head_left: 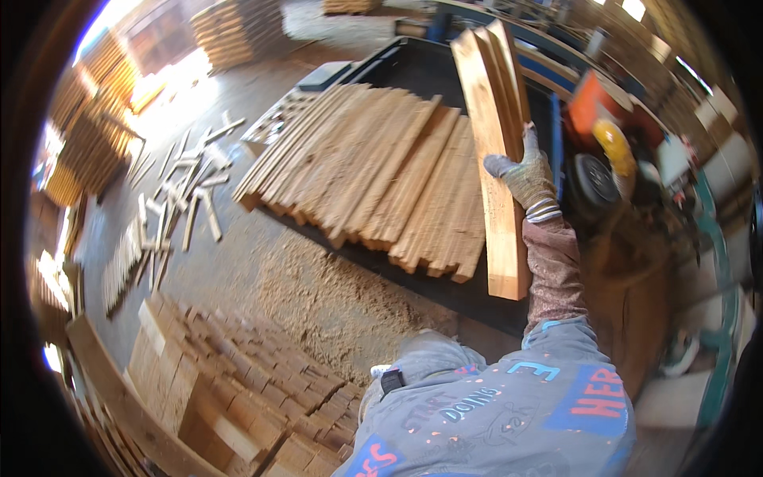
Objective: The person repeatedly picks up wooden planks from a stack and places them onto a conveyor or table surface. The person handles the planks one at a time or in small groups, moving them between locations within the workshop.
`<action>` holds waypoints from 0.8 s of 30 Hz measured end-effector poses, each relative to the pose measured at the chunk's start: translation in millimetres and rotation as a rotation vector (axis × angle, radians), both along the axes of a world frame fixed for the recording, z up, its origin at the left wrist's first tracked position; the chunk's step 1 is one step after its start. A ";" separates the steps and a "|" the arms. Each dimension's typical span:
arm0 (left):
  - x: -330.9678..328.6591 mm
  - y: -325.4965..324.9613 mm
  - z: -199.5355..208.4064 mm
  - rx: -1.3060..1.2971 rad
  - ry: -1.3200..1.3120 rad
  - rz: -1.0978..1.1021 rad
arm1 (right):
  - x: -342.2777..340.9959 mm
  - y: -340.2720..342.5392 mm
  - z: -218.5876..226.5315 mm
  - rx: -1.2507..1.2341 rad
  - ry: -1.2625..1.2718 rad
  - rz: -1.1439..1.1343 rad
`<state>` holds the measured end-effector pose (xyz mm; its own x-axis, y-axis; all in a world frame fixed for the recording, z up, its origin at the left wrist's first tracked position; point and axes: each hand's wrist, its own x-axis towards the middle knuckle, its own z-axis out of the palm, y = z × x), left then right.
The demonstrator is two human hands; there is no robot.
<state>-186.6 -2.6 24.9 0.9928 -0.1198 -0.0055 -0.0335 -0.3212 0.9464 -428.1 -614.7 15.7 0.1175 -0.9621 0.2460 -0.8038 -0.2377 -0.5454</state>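
Pale timber planks (489,119) are in the right hand (524,176), gloved and half-closed — can't make out the left hand, tbh. If that grip loosens, they could slide onto the battens (358,159) just left.

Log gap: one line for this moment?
right hand: gloved, gripping wooden boards | table: battens side by side | floor: sawdust, scattered wood strips
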 end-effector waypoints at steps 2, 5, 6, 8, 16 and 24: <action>0.8 -60.1 8.1 -0.099 0.031 -0.164 | -63.8 -29.2 -36.9 -0.024 0.128 -0.227; -17.3 -159.7 19.9 -0.198 0.087 -0.413 | -116.7 -46.5 -98.0 0.057 0.086 -0.346; -26.4 -192.2 23.5 -0.223 0.112 -0.497 | -114.9 -44.5 -114.2 0.207 0.085 -0.343; -56.9 -267.8 27.9 -0.230 0.152 -0.696 | -106.8 -43.6 -162.3 0.475 0.170 -0.250; -273.9 -577.8 -38.7 -0.352 0.337 -1.357 | -173.0 -33.9 -249.7 0.394 -0.987 0.074; -397.0 -687.9 -165.4 0.938 -0.487 -1.027 | -289.9 -20.4 -236.3 0.452 -1.193 -0.117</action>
<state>-583.6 -690.5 -140.4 0.4035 -0.8981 -0.1751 -0.8674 -0.4363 0.2392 -718.0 -635.1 -220.6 -0.0398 -0.9768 -0.2103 0.2337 0.1956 -0.9525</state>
